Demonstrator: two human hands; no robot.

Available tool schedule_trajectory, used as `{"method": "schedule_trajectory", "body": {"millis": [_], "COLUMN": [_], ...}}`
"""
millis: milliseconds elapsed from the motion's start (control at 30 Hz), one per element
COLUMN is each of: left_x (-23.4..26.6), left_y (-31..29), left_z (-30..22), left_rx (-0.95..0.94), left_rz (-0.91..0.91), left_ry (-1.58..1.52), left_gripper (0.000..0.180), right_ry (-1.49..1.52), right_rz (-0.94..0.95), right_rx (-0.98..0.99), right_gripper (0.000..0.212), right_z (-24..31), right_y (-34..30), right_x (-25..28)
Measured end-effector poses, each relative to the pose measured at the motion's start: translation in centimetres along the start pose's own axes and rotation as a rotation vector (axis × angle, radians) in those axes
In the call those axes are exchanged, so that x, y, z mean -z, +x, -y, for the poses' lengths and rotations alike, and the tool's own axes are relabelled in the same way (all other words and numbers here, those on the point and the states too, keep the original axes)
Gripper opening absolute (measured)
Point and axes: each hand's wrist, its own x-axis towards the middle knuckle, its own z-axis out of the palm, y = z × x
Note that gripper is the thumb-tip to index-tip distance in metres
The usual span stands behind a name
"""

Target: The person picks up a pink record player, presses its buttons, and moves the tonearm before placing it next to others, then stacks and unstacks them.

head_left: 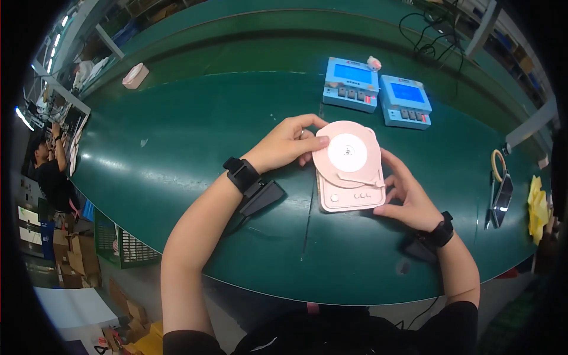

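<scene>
A pink device shaped like a small record player (355, 200) is between my two hands over the green table, its round disc with a white centre facing up. My left hand (290, 144) grips the disc's left edge, the thumb on top and the other fingers around the rim. On the other side, my right hand (409, 195) closes on the right side of the body, with fingers along its edge and the thumb at the lower corner. A thin pink tonearm (361, 181) lies across the disc's lower part. The device's underside is hidden.
Two blue boxes with lit screens, a left one (351, 83) and a right one (406, 102), stand beyond my hands. A small pink item (135, 76) sits far left. Tape roll (499, 164) and yellow object (536, 210) lie right. Another person (52, 165) works at far left.
</scene>
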Motion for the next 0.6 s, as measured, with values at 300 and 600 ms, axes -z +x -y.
{"method": "schedule_trajectory", "body": {"millis": [300, 600], "left_x": [0.9, 0.5], "left_y": [0.3, 0.1], "left_z": [0.8, 0.9], "left_rx": [-0.042, -0.092], "left_rz": [-0.077, -0.098], "left_ry": [-0.019, -0.084], "left_gripper": [0.027, 0.027], "right_ry": [0.229, 0.307], "right_rz": [0.022, -0.005], "right_rx": [0.011, 0.034], "right_gripper": [0.089, 0.090], "right_z": [-0.6, -1.2], "right_y": [0.6, 0.3], "right_x": [0.5, 0.2]}}
